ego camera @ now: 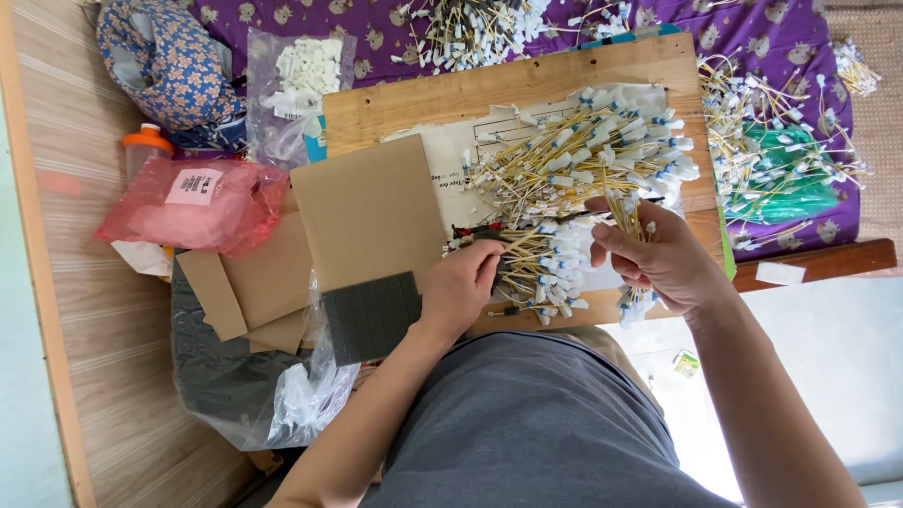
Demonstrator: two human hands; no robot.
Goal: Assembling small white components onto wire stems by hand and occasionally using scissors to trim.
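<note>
My left hand (463, 282) pinches a small dark tool with red handles (477, 231) at the near edge of a wooden board (395, 103). My right hand (658, 256) grips a bundle of thin yellow wires with white end connectors (628, 209); some ends hang below the fist. Between the hands lies a pile of the same wires (541, 263). A larger heap of wires (593, 141) covers a printed paper sheet (447, 160) on the board.
A brown cardboard sheet (369, 209) and a dark foam pad (372, 315) lie left of my left hand. A red plastic bag (193, 202), a clear bag of white parts (306, 71) and a floral cloth (169, 61) sit further left. More wires (771, 141) spread over purple cloth (752, 33).
</note>
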